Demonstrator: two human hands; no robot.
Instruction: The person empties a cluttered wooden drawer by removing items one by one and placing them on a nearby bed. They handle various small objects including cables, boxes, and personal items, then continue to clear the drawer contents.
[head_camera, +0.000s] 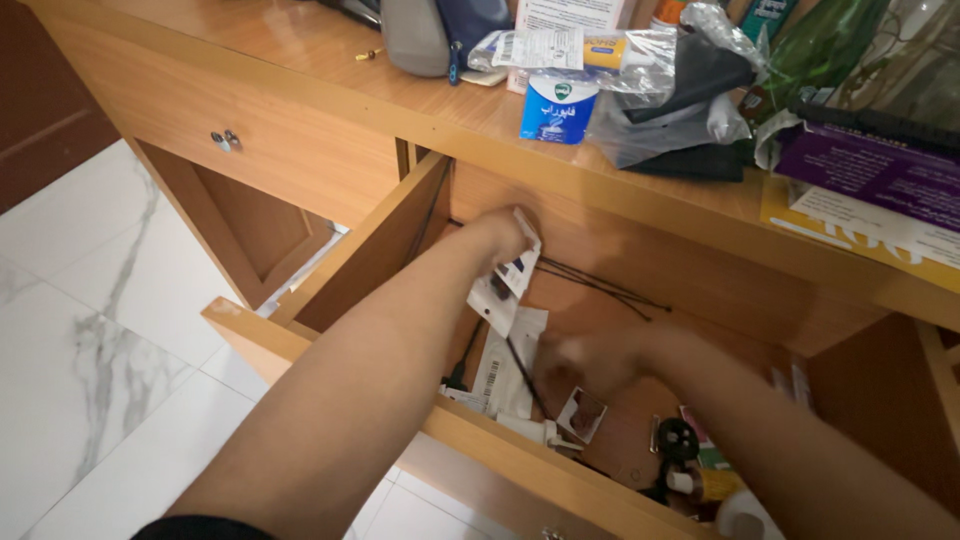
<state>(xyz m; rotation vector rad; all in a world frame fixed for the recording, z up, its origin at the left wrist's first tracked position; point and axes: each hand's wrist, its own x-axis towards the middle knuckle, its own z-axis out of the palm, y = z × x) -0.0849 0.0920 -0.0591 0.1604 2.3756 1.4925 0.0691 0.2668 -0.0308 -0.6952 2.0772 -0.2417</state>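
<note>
Head view, looking down into an open wooden drawer (330, 290) under the tabletop (330, 60). The left hand (500, 235), at frame centre, is closed on a small white packet (505, 285), pinched at its top edge; the packet hangs with its long axis running down and left, above the drawer's contents. The right hand (585, 360), lower and to the right, is blurred; whether it is open or closed cannot be told. It rests low in the drawer, just beside a white paper sheet (505, 375) and a small card (582, 413). The left hand is nearer the packet; the right lies below and right of it. Also in the drawer: thin black cables (600, 285) along the back, and a black knob (677, 438) at the lower right. On the tabletop, upper centre, stand a blue-and-white jar (556, 108) and clear plastic bags (670, 95).
</note>
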